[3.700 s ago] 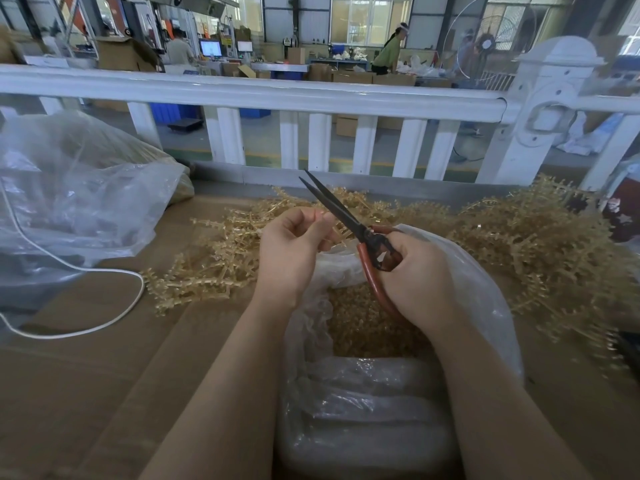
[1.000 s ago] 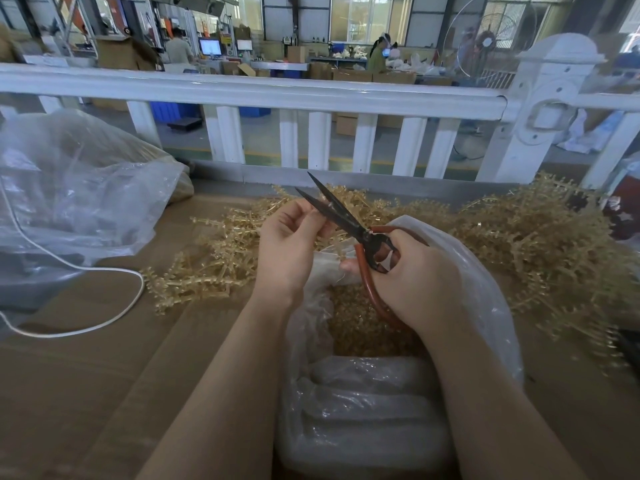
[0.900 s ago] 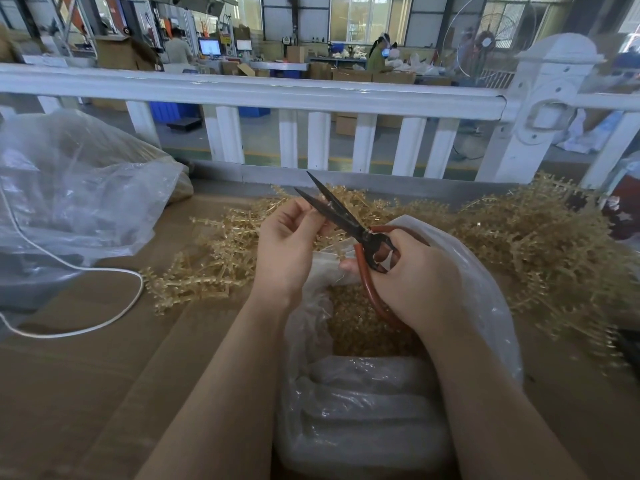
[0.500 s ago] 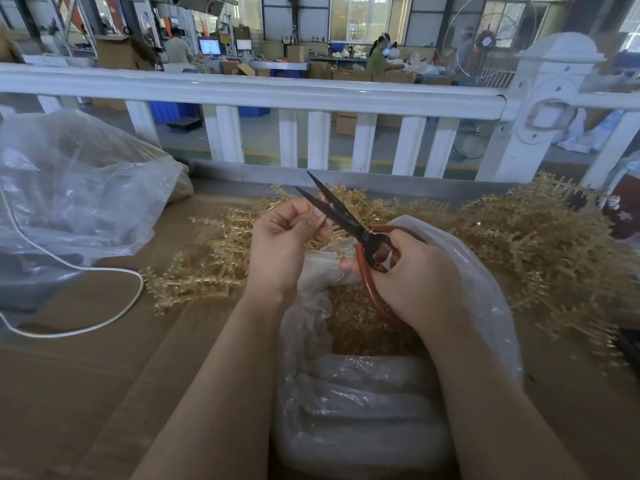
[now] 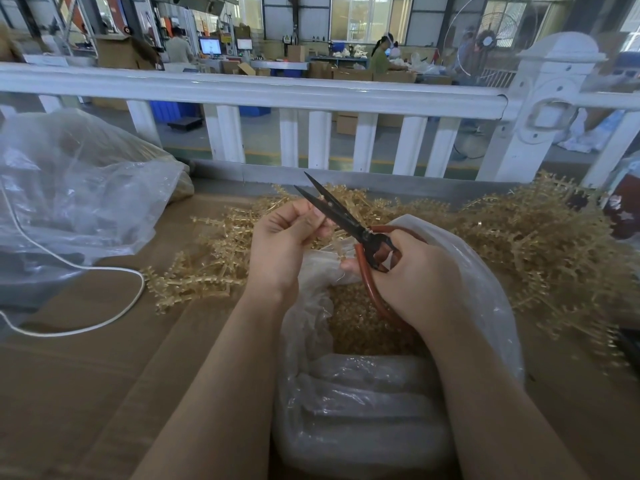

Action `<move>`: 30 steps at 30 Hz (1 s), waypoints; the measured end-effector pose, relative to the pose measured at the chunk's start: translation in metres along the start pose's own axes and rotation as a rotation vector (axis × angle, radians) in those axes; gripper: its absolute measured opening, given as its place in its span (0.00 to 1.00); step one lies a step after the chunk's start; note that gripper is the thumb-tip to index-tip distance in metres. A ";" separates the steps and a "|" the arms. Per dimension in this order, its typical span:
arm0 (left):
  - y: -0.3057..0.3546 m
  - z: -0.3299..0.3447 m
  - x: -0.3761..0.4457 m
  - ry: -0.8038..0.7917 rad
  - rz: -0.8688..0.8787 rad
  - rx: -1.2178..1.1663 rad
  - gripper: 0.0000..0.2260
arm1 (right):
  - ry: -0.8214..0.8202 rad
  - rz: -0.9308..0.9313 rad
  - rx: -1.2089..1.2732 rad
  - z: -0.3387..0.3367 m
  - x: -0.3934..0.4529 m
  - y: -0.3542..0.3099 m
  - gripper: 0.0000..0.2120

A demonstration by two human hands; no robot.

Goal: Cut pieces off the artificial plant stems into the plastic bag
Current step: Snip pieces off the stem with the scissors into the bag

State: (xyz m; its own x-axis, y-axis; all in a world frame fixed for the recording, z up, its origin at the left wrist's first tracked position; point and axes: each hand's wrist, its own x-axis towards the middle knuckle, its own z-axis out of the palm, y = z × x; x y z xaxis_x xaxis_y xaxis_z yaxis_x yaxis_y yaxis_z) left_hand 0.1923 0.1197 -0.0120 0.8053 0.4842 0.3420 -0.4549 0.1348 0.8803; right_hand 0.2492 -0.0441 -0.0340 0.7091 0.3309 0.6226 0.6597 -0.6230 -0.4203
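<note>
My right hand (image 5: pixel 412 275) grips the red loop handles of black-bladed scissors (image 5: pixel 341 218), whose blades are parted and point up and to the left. My left hand (image 5: pixel 284 244) pinches a thin golden stem piece at its fingertips, right beside the blades; most of that piece is hidden by the fingers. Both hands hover over the open clear plastic bag (image 5: pixel 485 282), which holds a layer of cut golden bits (image 5: pixel 356 323). Golden artificial plant stems (image 5: pixel 540 244) are heaped on the table to the right and lie spread out behind my left hand (image 5: pixel 207 258).
A large crumpled clear bag (image 5: pixel 76 188) lies at the left with a white cord (image 5: pixel 104 320) looping over the brown cardboard table top (image 5: pixel 86 393). A white railing (image 5: pixel 311 98) runs along the far edge. People work at benches in the hall beyond.
My left hand has shifted slightly at the blades with the stem piece. The scissors stay parted in about the same place, and my right hand has hardly moved.
</note>
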 end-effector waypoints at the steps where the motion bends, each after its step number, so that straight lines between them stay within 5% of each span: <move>1: 0.000 0.000 0.000 0.000 0.002 0.008 0.08 | 0.007 -0.003 0.001 0.000 0.000 0.000 0.31; 30: 0.000 -0.001 0.001 0.001 0.080 0.091 0.11 | -0.009 -0.011 0.019 0.001 0.001 0.003 0.23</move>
State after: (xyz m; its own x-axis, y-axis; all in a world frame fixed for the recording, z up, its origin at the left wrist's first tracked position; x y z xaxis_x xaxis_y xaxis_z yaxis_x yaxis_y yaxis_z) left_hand 0.1928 0.1212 -0.0119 0.7672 0.4915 0.4120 -0.4814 0.0167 0.8764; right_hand 0.2515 -0.0450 -0.0353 0.7038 0.3444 0.6213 0.6722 -0.6057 -0.4257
